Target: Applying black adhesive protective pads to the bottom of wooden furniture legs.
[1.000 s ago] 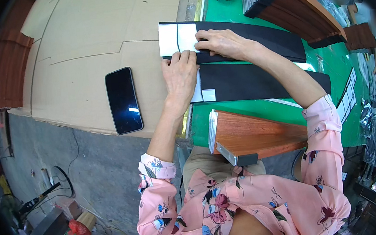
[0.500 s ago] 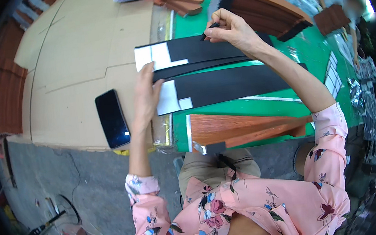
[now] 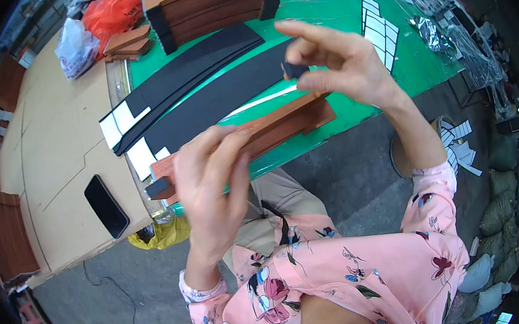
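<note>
My right hand (image 3: pixel 344 64) is raised over the right part of the green table, pinching a small black piece (image 3: pixel 296 69) between thumb and fingers. Below it lies a long reddish-brown wood-grain piece (image 3: pixel 269 137) along the near table edge, with a black strip (image 3: pixel 161 188) at its left end. Over the left part of that piece is my left hand (image 3: pixel 211 180), slightly blurred, fingers apart; whether it touches the wood-grain piece I cannot tell. Beyond lie long black strips (image 3: pixel 227 92) with white patches (image 3: pixel 141 158) at their left ends.
A dark phone (image 3: pixel 106 206) lies on the cardboard (image 3: pixel 53 183) at left. Behind the strips stands a curved brown panel (image 3: pixel 212 9) with black ends. Red (image 3: pixel 114 16) and white (image 3: pixel 75 48) plastic bags sit at the back left. A white tiled sheet (image 3: pixel 380 32) lies at right.
My view has turned and shifted. My left hand has left the black strips' white ends and is over the wood-grain piece. My right hand, still pinching the black piece, has come nearer.
</note>
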Motion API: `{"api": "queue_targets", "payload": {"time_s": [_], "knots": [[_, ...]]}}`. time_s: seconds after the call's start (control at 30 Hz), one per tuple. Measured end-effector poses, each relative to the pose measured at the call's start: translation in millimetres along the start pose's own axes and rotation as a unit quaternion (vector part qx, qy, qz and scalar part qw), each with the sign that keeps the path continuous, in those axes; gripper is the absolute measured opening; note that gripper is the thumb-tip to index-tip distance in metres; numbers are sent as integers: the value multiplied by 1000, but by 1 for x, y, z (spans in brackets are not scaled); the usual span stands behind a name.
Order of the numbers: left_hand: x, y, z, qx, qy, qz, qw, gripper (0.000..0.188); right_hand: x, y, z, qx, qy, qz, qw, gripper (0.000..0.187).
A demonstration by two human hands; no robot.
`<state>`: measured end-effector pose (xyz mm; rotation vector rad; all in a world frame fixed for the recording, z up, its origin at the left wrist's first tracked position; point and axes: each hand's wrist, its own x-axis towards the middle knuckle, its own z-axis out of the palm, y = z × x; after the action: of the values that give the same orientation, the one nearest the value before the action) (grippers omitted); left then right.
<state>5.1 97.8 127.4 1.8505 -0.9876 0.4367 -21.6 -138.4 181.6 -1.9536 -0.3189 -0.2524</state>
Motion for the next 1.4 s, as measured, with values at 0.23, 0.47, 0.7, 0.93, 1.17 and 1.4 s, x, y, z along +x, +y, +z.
{"api": "queue_targets", "payload": {"time_s": [0.23, 0.47, 0.7, 0.93, 1.17, 1.4], "knots": [[17, 6, 104, 75, -69, 43, 994, 28, -71, 35, -51, -123, 94, 57, 986, 23], [29, 10, 157, 118, -93, -22, 988, 31, -78, 78, -61, -217, 63, -22, 974, 25], [31, 6, 167, 131, -72, -55, 987, 23, -67, 102, -65, -256, 13, -84, 963, 20], [33, 7, 168, 128, -82, -67, 986, 20, -63, 110, -68, -247, -16, -90, 965, 19], [32, 7, 171, 110, -67, -66, 990, 17, -62, 114, -70, -242, -20, -90, 966, 18], [33, 7, 170, 113, -71, -70, 989, 17, -60, 113, -70, -238, -28, -100, 966, 17]]}}
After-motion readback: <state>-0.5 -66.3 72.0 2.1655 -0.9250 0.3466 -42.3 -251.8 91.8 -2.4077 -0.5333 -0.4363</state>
